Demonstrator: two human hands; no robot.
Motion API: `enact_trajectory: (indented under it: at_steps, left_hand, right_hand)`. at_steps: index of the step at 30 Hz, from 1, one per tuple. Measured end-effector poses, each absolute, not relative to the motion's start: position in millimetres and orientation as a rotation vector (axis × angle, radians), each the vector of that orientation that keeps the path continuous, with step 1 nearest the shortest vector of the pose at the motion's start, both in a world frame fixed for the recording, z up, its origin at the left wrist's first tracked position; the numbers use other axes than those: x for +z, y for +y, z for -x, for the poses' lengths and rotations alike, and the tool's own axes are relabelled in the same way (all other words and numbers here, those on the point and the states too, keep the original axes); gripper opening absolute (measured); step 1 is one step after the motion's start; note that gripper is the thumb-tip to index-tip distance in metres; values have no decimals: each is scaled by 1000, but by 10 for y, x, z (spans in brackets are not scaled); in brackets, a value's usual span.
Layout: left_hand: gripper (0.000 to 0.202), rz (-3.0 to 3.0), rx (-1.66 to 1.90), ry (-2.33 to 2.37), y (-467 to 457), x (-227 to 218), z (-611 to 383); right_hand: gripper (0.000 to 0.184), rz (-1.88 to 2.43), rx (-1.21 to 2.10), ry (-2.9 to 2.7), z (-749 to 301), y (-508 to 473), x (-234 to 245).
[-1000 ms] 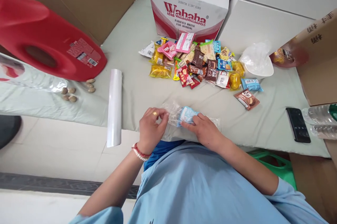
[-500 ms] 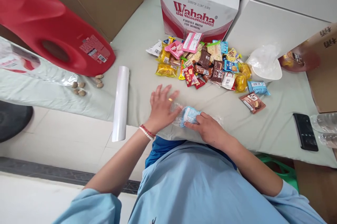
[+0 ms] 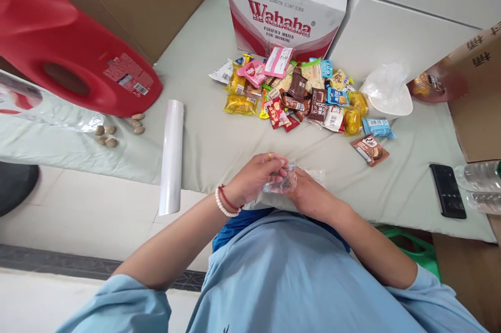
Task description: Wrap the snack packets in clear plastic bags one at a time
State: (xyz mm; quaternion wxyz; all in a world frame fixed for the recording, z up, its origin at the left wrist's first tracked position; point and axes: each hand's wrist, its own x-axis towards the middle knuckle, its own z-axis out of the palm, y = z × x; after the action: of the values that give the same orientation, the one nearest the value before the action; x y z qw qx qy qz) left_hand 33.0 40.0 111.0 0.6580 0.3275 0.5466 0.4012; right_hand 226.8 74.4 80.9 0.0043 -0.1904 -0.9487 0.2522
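At the near edge of the cloth-covered table [image 3: 219, 140], my left hand [image 3: 256, 176] and my right hand [image 3: 309, 194] meet over a clear plastic bag [image 3: 287, 182]. Both hands are closed on the bag, the left folded over its top, the right holding it from the side. A blue snack packet seen inside it earlier is mostly hidden under my fingers. Further back lies a pile of small wrapped snacks [image 3: 301, 95].
A white roll [image 3: 171, 155] lies to the left, overhanging the edge. Also here: a red jug [image 3: 70, 56], several nuts [image 3: 117, 127], a Wahaha carton [image 3: 285, 9], a white bowl with plastic [image 3: 389, 95], a black phone [image 3: 447, 190], water bottles [image 3: 479, 181], cardboard boxes.
My left hand went from flat beside the bag to folded over it, covering the blue packet. The right hand stayed on the bag.
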Motion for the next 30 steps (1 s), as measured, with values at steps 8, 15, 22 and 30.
enact_trajectory:
  at_steps: [8,15,22,30]
  left_hand:
    - [38,-1885,677,1522,212,704,-620]
    - [35,-2216,539,1739,48,582,-872]
    - [35,-2336,295,1924,-11,620,-885]
    - [30,-2125,369,1855,-22,698,-643]
  right_hand:
    - [33,627,1227,-2662,-2842,808,996]
    - [48,1596,475,-2460,-2951,793,609]
    - [11,1399,980,-2250,-2831,713,762]
    - [11,1268,1511,-1981,-2016,854,762]
